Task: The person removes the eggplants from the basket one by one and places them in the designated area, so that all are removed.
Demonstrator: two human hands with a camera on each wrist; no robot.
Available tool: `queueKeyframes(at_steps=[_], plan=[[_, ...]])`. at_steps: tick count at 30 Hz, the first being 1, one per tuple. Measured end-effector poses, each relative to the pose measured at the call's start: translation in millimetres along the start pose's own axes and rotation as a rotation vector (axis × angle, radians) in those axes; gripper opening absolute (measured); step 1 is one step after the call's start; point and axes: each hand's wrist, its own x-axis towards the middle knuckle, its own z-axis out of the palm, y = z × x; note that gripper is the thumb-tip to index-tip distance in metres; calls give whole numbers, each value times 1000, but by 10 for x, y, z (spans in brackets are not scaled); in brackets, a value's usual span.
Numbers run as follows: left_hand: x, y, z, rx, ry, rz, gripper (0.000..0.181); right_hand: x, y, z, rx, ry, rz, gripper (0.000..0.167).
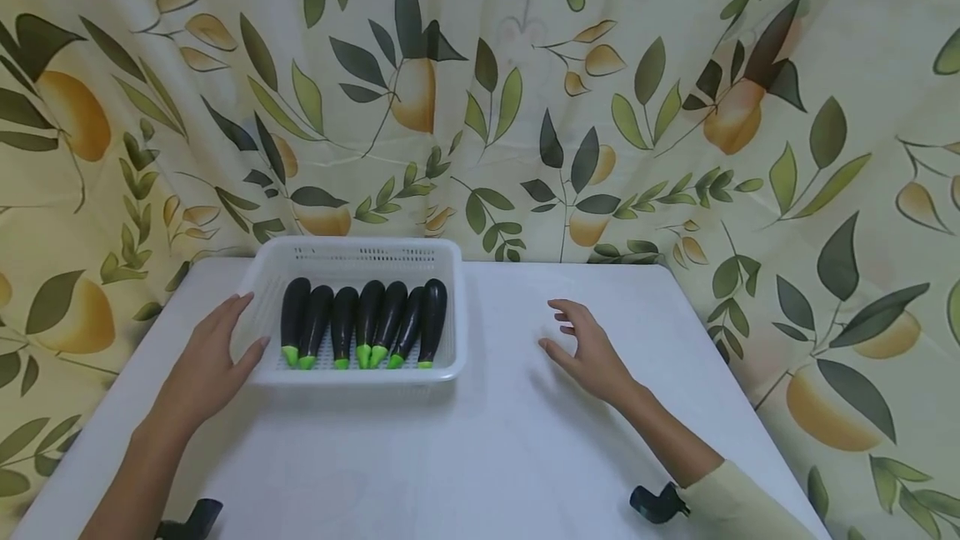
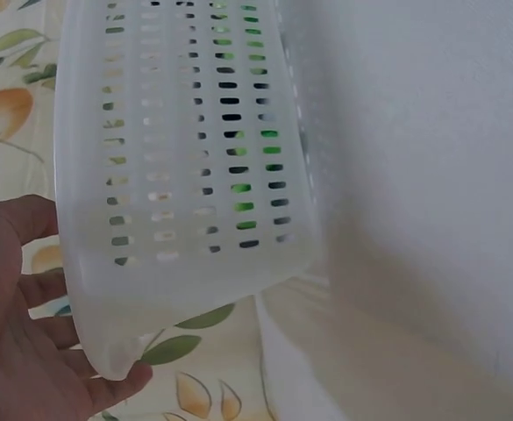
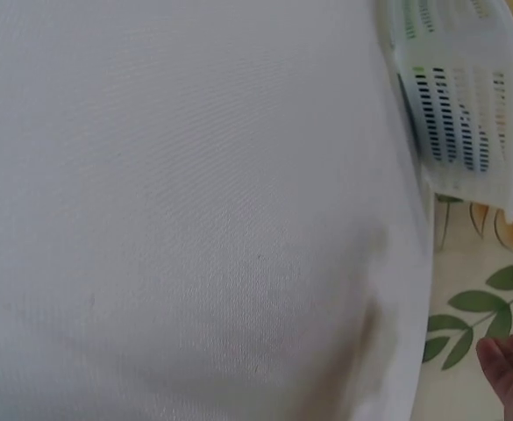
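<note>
A white perforated basket (image 1: 360, 250) stands at the back left of the table, holding a row of several dark eggplants (image 1: 369, 315) with green ends pointing toward the near side. My left hand (image 1: 204, 365) is at the basket's left side, fingers spread and relaxed; in the left wrist view the hand (image 2: 28, 307) lies along the rim of the basket (image 2: 177, 289). To the right of the basket, my right hand (image 1: 592, 357) hovers over the table with fingers loosely bent and nothing in them. Its fingertips (image 3: 506, 364) show at the edge of the right wrist view.
The white table (image 1: 450, 457) runs up to a patterned curtain (image 1: 510, 107) of fruit and leaves behind and at both sides. Dark wrist mounts (image 1: 658, 503) sit at both forearms.
</note>
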Motion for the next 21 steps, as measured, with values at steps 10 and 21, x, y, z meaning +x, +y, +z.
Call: queueKeyframes(at_steps=[10,21], plan=[[133,-82,-62,-28,18,9,70,94,-167,127,43,-35,-15,62],[247,-218,-166,-54,-67,-91,74,213,-420,273,61,-55,-55,63]])
